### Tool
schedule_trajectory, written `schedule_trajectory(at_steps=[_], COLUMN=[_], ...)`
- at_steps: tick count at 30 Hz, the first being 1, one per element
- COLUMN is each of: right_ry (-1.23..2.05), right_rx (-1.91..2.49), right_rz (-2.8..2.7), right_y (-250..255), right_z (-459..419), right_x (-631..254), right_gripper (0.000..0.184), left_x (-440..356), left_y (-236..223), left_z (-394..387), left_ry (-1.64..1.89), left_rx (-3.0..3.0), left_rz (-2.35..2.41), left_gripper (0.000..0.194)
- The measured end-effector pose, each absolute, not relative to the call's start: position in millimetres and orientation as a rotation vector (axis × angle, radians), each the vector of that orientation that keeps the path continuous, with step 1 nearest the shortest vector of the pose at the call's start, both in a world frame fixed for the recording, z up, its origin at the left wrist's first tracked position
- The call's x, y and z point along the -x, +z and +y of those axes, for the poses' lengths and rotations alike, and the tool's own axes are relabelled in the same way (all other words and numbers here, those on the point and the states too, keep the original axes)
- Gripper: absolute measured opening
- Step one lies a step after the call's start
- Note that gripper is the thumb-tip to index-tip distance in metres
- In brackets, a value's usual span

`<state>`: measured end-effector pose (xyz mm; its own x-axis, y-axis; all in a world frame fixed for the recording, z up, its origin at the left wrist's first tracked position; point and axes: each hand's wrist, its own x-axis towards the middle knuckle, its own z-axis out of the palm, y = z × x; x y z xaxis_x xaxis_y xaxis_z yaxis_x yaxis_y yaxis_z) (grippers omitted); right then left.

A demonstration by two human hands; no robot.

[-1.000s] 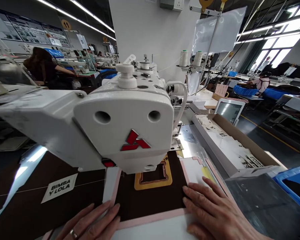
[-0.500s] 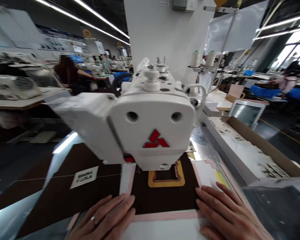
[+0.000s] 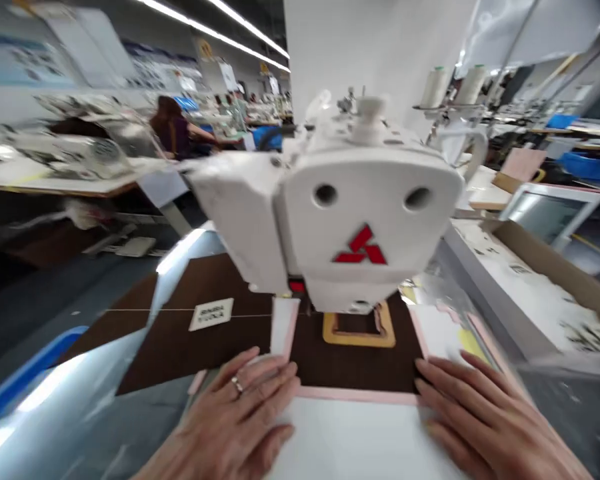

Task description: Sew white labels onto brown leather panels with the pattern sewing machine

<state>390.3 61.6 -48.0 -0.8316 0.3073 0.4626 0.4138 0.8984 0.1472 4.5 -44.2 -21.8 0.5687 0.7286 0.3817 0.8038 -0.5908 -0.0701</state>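
Boxy white sewing-machine head, ctr frame. Pink-edged flat white template, lower ctr; L hand & R hand lie flat on it, gripping nothing. Uneven push, I'd guess, could skew dark-brown cloth panel, lower ctr.

The yellow frame is partly hidden by the sewing machine. The white template is cropped by the bottom edge and partly covered by the left hand and right hand. Print on the label is blurred. The box is cut off at right, the blue bin at left.
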Motion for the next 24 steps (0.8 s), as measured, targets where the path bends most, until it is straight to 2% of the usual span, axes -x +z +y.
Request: schedule_trajectory(at_steps=[4,7,12,17,24], right_ry=[-0.201,-0.15,-0.229,-0.261,-0.298], right_rx=[0.716,0.748,0.601,0.554,0.567], right_rz=[-2.644,-2.63,-2.579,-2.592,-2.604], right_y=[-32.2,-34.8,-45.1,-58.7,-56.5], right_z=[52.8,49.8,55.4,59.8,60.6], right_x=[-379.6,-380.7,-391.3,-397.0,-394.7], right_gripper=[0.025,0.025,0.027,0.029,0.03], left_x=[-2.1,0.4,-0.4,-3.9,-0.2], left_y=[-37.9,-42.7,-30.1,-20.3,-22.7], left_z=[-40.9,-42.1,-46.5,-46.7,-42.6], left_ry=[-0.672,-0.698,-0.619,-0.488,-0.357], left_rx=[2.578,2.566,2.531,2.614,2.621], left_rz=[-1.369,-1.432,-1.509,-1.441,-1.364], left_gripper=[0.033,0.036,0.043,0.036,0.038])
